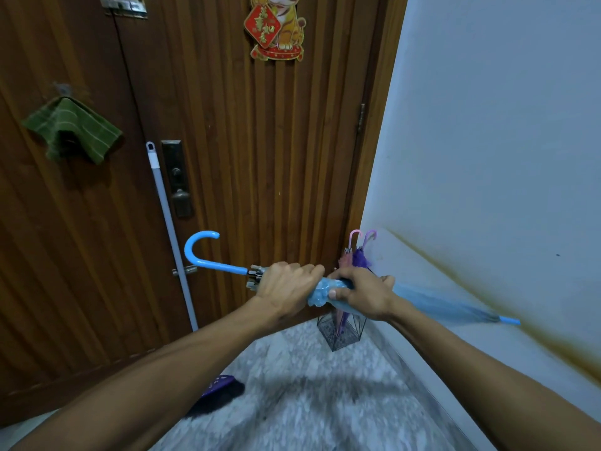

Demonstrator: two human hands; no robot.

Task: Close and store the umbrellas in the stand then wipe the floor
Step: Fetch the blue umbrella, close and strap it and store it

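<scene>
Both hands grip the closed blue umbrella held level: left hand near the handle, right hand around its canopy, above the wire stand holding 2 umbrellas.

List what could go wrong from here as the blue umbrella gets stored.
1. The blue umbrella is held level, its tip close to the white wall; swinging it toward the stand might scrape the wall.
2. The pink umbrella and purple umbrella already fill the narrow stand; a third may jam or tip it.
3. The mop handle leaning on the door could be knocked over.
</scene>
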